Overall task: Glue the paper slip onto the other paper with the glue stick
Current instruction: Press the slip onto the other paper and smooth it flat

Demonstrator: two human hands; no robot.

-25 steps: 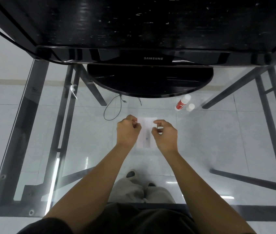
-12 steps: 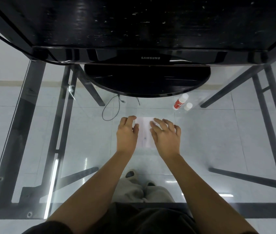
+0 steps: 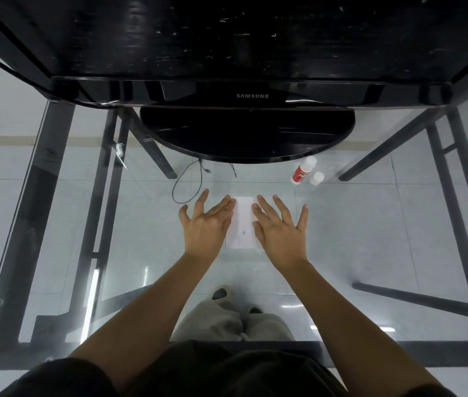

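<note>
A white paper (image 3: 243, 224) lies flat on the glass table, with a small blue mark near its lower middle. My left hand (image 3: 205, 224) rests palm down on its left edge, fingers spread. My right hand (image 3: 280, 227) lies palm down on its right edge, fingers spread too. Both hands hide the sides of the paper, and I cannot tell the slip apart from the sheet under it. The glue stick (image 3: 303, 170), red and white, lies uncapped at the far right, with its white cap (image 3: 316, 178) beside it.
A black Samsung monitor (image 3: 251, 96) with a round base (image 3: 247, 133) stands just beyond the paper. Through the glass table (image 3: 55, 224) I see black frame legs, a cable (image 3: 187, 184) on the floor, and my own knees and shoes.
Both hands were closed over the paper's top edge a second ago. They have since flattened, spread their fingers and pressed down on either side of the paper.
</note>
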